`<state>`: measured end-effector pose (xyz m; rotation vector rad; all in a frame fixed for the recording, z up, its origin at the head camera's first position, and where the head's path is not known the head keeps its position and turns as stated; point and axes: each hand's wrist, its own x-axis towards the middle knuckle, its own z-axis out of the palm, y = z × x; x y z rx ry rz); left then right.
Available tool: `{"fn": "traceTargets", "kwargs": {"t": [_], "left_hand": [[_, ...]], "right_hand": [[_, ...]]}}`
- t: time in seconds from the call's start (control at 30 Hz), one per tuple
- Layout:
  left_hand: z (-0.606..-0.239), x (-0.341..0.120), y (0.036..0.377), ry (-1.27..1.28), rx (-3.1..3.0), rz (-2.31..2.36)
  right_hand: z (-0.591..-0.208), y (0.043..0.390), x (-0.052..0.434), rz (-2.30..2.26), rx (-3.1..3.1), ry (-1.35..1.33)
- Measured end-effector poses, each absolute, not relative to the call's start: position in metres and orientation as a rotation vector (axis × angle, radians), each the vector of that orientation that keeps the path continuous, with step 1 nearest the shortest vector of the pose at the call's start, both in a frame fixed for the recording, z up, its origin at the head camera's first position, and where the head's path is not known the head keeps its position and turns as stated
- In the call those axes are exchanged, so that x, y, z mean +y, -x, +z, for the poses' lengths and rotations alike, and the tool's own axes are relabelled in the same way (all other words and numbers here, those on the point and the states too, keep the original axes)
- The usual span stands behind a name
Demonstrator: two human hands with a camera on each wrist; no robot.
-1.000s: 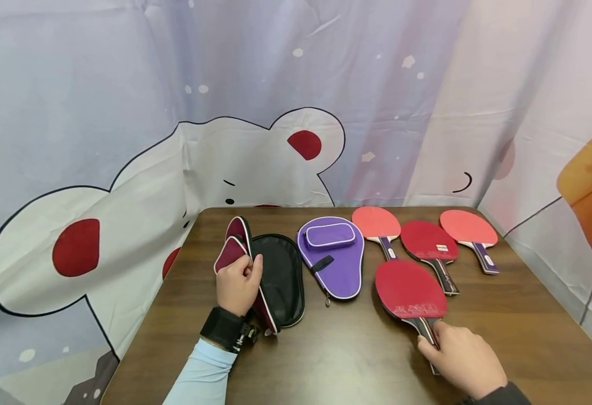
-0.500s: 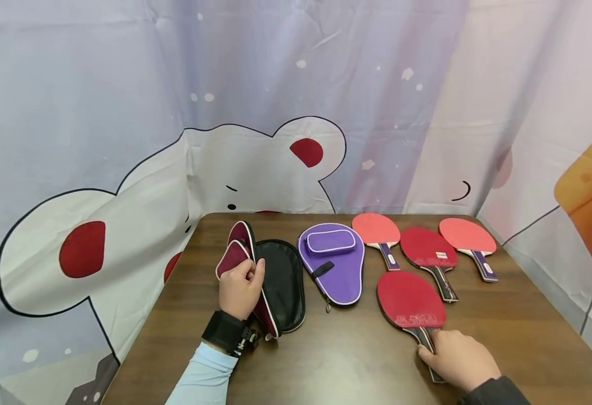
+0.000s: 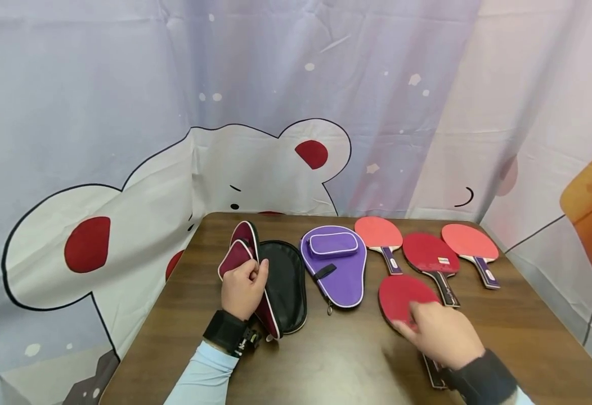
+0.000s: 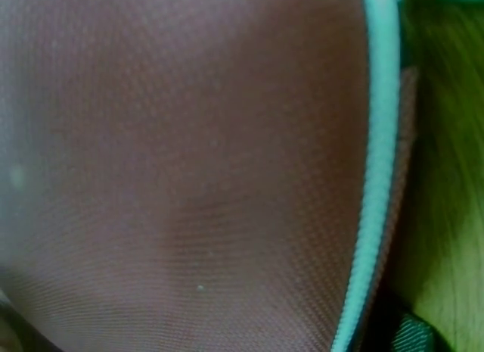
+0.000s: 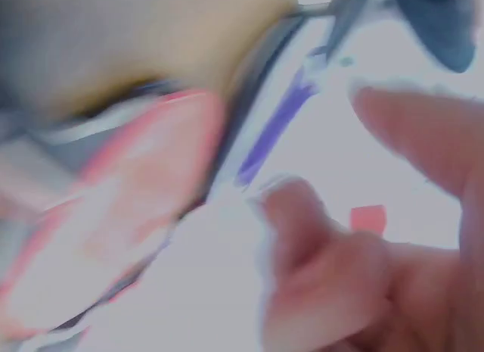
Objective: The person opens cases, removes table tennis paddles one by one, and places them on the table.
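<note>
My left hand (image 3: 242, 289) grips the raised flap of a maroon table tennis bat case (image 3: 235, 257), whose black side (image 3: 284, 287) lies flat on the table. Filling the left wrist view is the case's cloth (image 4: 197, 140), with pale piping (image 4: 383, 125). My right hand (image 3: 443, 333) hovers over a red table tennis bat (image 3: 401, 295), thumb and forefinger apart and nothing between them. It hides the upper part of that bat's handle; the handle's end (image 3: 434, 374) shows below. The right wrist view is badly blurred, with bent fingers (image 5: 325, 276) and a purple handle stripe (image 5: 276, 132) beyond them.
A purple bat case (image 3: 344, 278) lies mid-table. Behind the near bat are a light red bat (image 3: 378, 232), a darker red bat (image 3: 427, 252) and another light red bat (image 3: 470, 241). A printed curtain (image 3: 255, 67) hangs behind the wooden table (image 3: 326, 360).
My right hand has let go of the near bat's handle and lifted forward over it. The bat stays on the table. My left hand keeps its grip on the maroon case.
</note>
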<state>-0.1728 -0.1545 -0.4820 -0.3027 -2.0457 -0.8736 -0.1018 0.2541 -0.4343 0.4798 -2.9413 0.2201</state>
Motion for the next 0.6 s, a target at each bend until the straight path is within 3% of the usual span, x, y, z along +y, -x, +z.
{"fn": "traceTargets", "kwargs": {"t": [0.3,0.6], "left_hand": [[-0.482,-0.145,0.166,0.281,-2.034,-0.885],[-0.475,-0.116,0.157,0.322,-2.08,-1.157]], "right_hand": [[-0.403,0.14,0.132,0.834,-2.579,-1.016],[-0.425,0.14,0.068,0.696,-2.629,-1.133]]}}
